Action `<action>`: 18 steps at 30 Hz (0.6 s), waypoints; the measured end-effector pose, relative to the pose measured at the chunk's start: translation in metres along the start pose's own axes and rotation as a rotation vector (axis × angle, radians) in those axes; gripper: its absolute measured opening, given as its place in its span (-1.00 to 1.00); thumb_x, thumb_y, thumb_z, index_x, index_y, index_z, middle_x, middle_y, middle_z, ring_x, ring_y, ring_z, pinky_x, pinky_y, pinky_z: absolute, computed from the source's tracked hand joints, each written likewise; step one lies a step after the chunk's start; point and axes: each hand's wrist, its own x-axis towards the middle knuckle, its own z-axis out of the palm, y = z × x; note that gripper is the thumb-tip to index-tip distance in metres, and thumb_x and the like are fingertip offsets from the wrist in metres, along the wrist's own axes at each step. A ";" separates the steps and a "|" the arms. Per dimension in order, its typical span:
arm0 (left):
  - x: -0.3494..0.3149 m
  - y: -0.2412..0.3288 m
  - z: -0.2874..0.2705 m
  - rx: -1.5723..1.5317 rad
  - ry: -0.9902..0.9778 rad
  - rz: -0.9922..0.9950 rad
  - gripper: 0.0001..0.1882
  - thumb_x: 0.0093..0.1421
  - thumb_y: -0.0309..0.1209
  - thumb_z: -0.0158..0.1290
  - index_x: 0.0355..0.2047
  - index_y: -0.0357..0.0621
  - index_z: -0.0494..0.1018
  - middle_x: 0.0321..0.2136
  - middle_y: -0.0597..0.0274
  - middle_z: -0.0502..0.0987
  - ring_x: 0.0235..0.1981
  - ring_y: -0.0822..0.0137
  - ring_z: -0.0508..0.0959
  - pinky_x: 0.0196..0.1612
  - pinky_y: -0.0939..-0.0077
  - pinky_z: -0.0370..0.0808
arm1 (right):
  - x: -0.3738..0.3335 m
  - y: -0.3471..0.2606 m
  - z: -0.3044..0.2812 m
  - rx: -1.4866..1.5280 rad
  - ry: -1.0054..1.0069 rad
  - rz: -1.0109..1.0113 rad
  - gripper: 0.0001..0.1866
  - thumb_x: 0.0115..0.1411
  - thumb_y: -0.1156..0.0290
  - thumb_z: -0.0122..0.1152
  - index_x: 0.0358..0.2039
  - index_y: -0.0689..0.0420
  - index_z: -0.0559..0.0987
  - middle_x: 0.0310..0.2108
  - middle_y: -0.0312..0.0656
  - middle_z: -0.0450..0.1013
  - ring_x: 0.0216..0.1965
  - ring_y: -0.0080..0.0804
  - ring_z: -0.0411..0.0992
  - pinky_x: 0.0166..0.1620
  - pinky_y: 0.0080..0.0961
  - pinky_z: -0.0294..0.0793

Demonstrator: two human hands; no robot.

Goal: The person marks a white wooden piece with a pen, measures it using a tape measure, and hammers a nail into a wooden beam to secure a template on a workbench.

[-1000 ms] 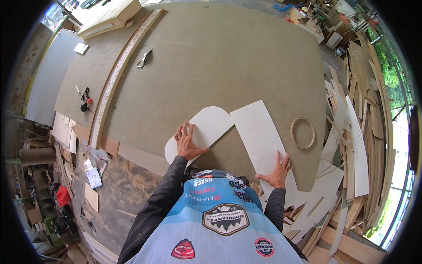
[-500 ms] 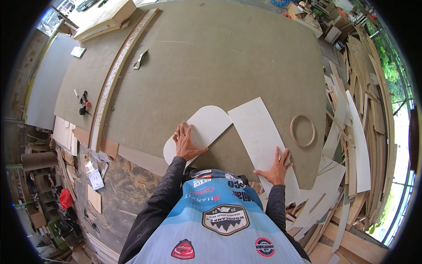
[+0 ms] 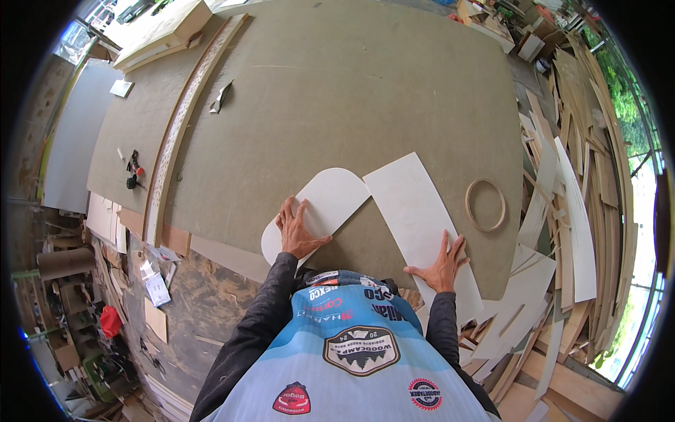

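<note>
Two white flat panels lie on a large grey-brown tabletop (image 3: 337,91) in front of me. The panel with rounded ends (image 3: 330,193) is on the left, and my left hand (image 3: 298,231) rests on it with fingers spread. On the right lies a longer straight-edged white panel (image 3: 408,197), its upper left corner close to or touching the rounded panel's edge. My right hand (image 3: 441,264) is spread over this panel's right edge, thumb pointing left across its face. Neither hand is wrapped round anything.
A thin wooden ring (image 3: 485,205) lies right of the straight panel. A long wooden strip (image 3: 186,116) runs along the table's left side, with a small dark tool (image 3: 133,169) beyond it. Stacked boards (image 3: 162,35) stand far left; scrap wood (image 3: 562,197) piles beyond the right edge.
The view has shifted very slightly. Both hands keep their places on the two panels, and the panels look unmoved.
</note>
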 end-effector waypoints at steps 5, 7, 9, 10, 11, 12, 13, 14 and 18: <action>-0.001 0.001 -0.001 0.006 -0.002 -0.010 0.20 -0.39 0.07 0.49 0.27 -0.12 0.27 0.32 -0.18 0.06 0.40 -0.12 -0.04 0.38 -0.06 -0.07 | 0.000 -0.003 0.000 -0.007 0.019 -0.002 0.65 -0.59 -0.43 0.56 0.47 0.03 -0.08 0.43 0.38 -0.32 0.48 0.27 -0.41 0.26 0.64 -0.38; -0.001 0.001 -0.001 0.011 -0.004 -0.011 0.20 -0.39 0.08 0.49 0.28 -0.12 0.26 0.32 -0.17 0.06 0.40 -0.12 -0.04 0.38 -0.06 -0.07 | 0.000 -0.003 0.001 -0.012 0.038 -0.004 0.64 -0.59 -0.42 0.56 0.46 0.03 -0.07 0.42 0.37 -0.29 0.48 0.27 -0.38 0.26 0.65 -0.36; -0.001 0.001 -0.001 0.015 -0.008 -0.011 0.20 -0.39 0.08 0.49 0.28 -0.11 0.26 0.33 -0.17 0.06 0.40 -0.12 -0.04 0.38 -0.07 -0.07 | 0.000 -0.003 0.001 -0.012 0.043 -0.007 0.62 -0.58 -0.41 0.57 0.46 0.03 -0.05 0.41 0.34 -0.25 0.47 0.27 -0.34 0.26 0.65 -0.34; 0.000 0.001 -0.001 0.017 -0.011 -0.011 0.20 -0.39 0.08 0.49 0.28 -0.11 0.26 0.33 -0.16 0.06 0.40 -0.13 -0.04 0.38 -0.07 -0.07 | 0.000 -0.004 0.000 -0.013 0.044 -0.009 0.61 -0.58 -0.40 0.57 0.46 0.03 -0.04 0.40 0.33 -0.22 0.47 0.27 -0.32 0.26 0.65 -0.33; 0.000 0.001 -0.001 0.020 -0.014 -0.012 0.20 -0.39 0.08 0.49 0.28 -0.11 0.26 0.33 -0.16 0.06 0.40 -0.13 -0.04 0.38 -0.08 -0.06 | 0.000 -0.004 -0.001 -0.009 0.048 -0.010 0.60 -0.58 -0.39 0.58 0.45 0.02 -0.02 0.40 0.31 -0.21 0.46 0.27 -0.29 0.26 0.64 -0.31; 0.001 0.001 -0.001 0.021 -0.013 -0.008 0.19 -0.38 0.07 0.49 0.27 -0.11 0.26 0.33 -0.16 0.06 0.40 -0.13 -0.04 0.38 -0.08 -0.06 | 0.000 -0.005 -0.002 -0.005 0.053 -0.012 0.60 -0.58 -0.39 0.58 0.45 0.02 -0.01 0.39 0.30 -0.19 0.46 0.27 -0.27 0.26 0.64 -0.30; 0.000 0.001 -0.002 0.022 -0.012 -0.006 0.19 -0.38 0.07 0.49 0.27 -0.11 0.26 0.32 -0.16 0.06 0.40 -0.13 -0.04 0.38 -0.09 -0.06 | 0.000 -0.005 -0.002 -0.001 0.057 -0.014 0.59 -0.58 -0.38 0.58 0.45 0.02 0.00 0.38 0.28 -0.17 0.45 0.27 -0.25 0.26 0.64 -0.28; 0.000 0.001 -0.002 0.022 -0.010 -0.004 0.18 -0.38 0.07 0.49 0.27 -0.11 0.26 0.32 -0.16 0.06 0.40 -0.14 -0.03 0.38 -0.09 -0.05 | 0.000 -0.006 -0.003 -0.002 0.058 -0.012 0.58 -0.58 -0.37 0.59 0.44 0.02 0.01 0.38 0.27 -0.17 0.45 0.26 -0.25 0.26 0.64 -0.27; 0.001 -0.001 -0.001 0.013 -0.006 0.007 0.16 -0.37 0.06 0.48 0.25 -0.12 0.27 0.32 -0.16 0.07 0.39 -0.15 -0.02 0.38 -0.09 -0.03 | 0.002 -0.006 -0.003 0.000 0.063 -0.001 0.57 -0.59 -0.36 0.59 0.43 0.02 0.05 0.38 0.24 -0.18 0.45 0.26 -0.22 0.26 0.63 -0.24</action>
